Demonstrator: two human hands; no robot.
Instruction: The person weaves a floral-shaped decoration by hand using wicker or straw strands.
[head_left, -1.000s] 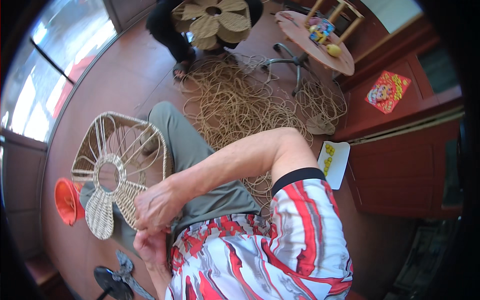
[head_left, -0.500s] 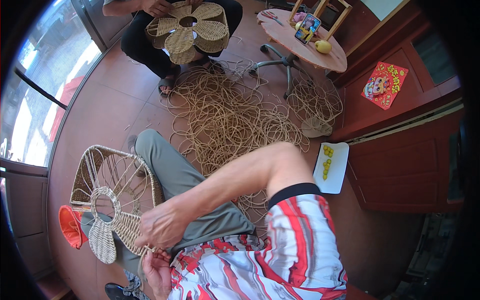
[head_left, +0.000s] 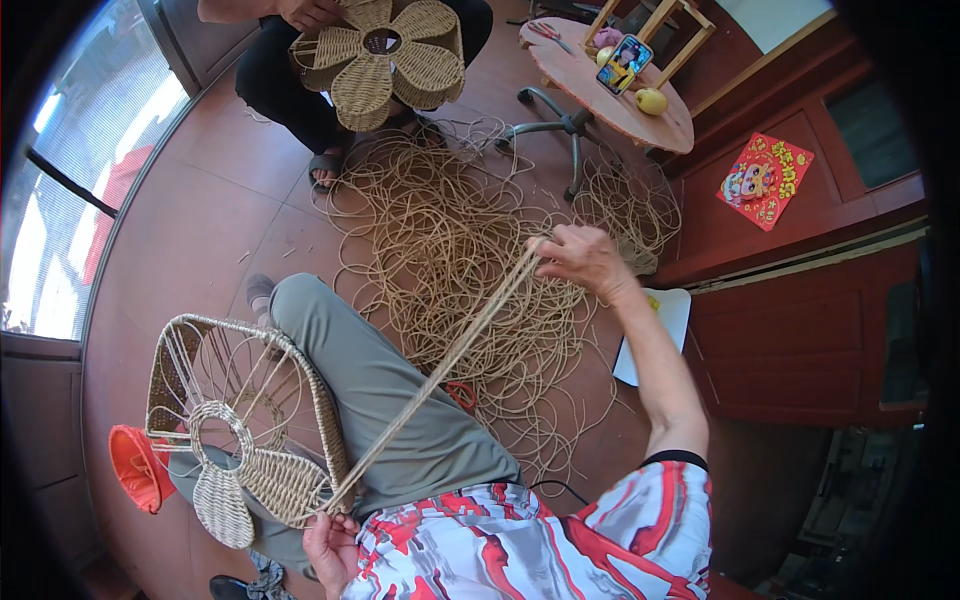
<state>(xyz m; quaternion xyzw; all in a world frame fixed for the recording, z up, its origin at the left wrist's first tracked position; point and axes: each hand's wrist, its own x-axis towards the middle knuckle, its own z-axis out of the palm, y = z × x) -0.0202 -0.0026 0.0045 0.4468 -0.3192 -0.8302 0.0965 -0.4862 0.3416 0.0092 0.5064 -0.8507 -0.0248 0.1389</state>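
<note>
A half-woven straw frame [head_left: 215,430] with a flower pattern rests on my lap, two petals filled and bare cords spanning the rest. My left hand [head_left: 332,545] is closed on the cord at the frame's lower right edge, beside the woven petal. Pale straw cord [head_left: 440,370] runs taut diagonally from there up to my right hand [head_left: 582,258], which grips it out over the tangled pile of cord [head_left: 430,250] on the floor.
A co-worker [head_left: 300,90] at the top holds a woven flower piece [head_left: 360,85]. A round wooden table [head_left: 560,60] bears a phone [head_left: 624,64] and yellow fruit [head_left: 651,101]. An orange bucket [head_left: 135,470] is left of me; a white tray [head_left: 670,330] and red cabinet [head_left: 800,340] are at right.
My right hand has swung from the frame out to the upper right, drawing the cord long and taut. My left hand stays at the frame's lower edge.
</note>
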